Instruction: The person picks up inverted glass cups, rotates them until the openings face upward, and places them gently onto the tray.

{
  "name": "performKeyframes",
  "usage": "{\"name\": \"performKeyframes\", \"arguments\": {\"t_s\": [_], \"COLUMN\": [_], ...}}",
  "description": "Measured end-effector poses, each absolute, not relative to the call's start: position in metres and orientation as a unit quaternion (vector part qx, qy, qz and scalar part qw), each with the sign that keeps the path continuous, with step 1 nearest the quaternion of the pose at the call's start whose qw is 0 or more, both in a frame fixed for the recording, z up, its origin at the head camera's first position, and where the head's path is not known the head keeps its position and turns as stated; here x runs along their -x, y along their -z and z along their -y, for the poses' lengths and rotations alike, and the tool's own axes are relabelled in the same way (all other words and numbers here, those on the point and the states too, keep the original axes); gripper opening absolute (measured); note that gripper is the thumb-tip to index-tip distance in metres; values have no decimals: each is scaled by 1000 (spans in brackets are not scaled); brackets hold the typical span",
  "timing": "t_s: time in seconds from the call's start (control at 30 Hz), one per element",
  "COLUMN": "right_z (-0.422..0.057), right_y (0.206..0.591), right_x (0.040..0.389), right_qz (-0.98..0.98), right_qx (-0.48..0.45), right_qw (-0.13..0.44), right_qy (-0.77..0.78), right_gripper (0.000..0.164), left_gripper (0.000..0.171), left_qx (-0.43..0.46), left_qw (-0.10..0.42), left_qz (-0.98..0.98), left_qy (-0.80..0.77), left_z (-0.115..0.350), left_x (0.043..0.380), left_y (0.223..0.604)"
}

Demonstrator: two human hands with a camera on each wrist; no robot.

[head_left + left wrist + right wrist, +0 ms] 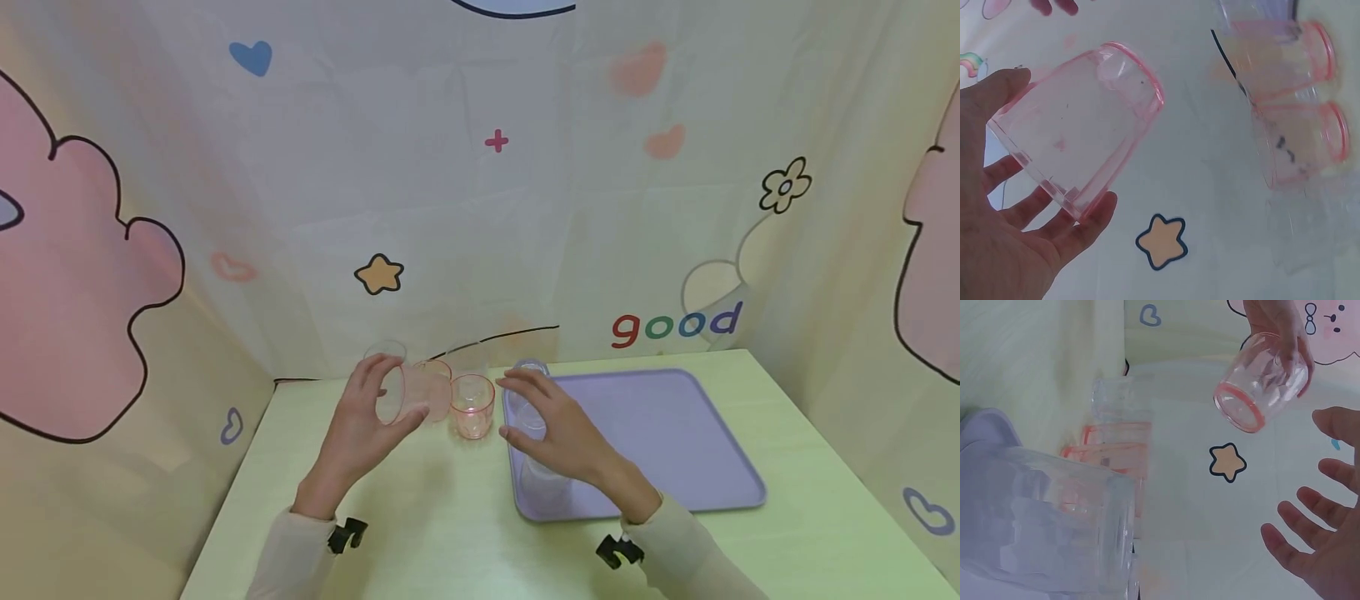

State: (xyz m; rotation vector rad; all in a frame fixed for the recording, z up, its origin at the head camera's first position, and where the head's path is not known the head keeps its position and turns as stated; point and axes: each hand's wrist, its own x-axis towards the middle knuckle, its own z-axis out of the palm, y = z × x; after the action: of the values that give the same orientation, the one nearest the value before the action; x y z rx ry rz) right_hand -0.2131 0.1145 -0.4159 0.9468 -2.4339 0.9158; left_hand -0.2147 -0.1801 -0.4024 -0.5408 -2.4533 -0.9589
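Note:
My left hand point(358, 429) grips a clear pink-tinted cup point(1085, 119) round its rim end, thumb on one side and fingers on the other. The cup is held up and tilted, with its pink base ring facing away from the palm. My right hand point(562, 429) is spread over the left side of the purple tray point(652, 442), nothing between its fingers. Close to it, a colourless clear cup point(1054, 519) stands on the tray. A pink cup point(472, 408) stands on the table between the hands, with another pink cup point(1304, 144) beside it.
More colourless cups are near: one clear cup point(543, 483) at the tray's front left, another faint cup point(1304, 231) in the row by the pink ones. A printed curtain point(480, 208) hangs behind the pale table point(420, 525).

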Motion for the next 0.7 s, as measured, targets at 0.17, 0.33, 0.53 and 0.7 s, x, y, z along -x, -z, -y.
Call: {"name": "performKeyframes", "arguments": {"t_s": [0.17, 0.33, 0.53, 0.7], "right_z": [-115, -114, -112, -113], "right_y": [414, 410, 404, 405], "right_x": [218, 221, 218, 221], "right_qz": [844, 819, 788, 760], "right_qx": [-345, -342, -330, -324], "right_qw": [182, 160, 143, 124], "right_qy": [-369, -431, -499, -550], "right_gripper": [61, 62, 65, 65], "left_gripper": [68, 69, 68, 66], "left_qx": [213, 220, 212, 206], "left_qw": [223, 214, 186, 168], "left_qz": [862, 838, 813, 791], "left_qy": [403, 452, 510, 551], "left_z": [165, 149, 131, 123], "left_x": [216, 216, 213, 215], "left_y": [402, 402, 399, 400]}}
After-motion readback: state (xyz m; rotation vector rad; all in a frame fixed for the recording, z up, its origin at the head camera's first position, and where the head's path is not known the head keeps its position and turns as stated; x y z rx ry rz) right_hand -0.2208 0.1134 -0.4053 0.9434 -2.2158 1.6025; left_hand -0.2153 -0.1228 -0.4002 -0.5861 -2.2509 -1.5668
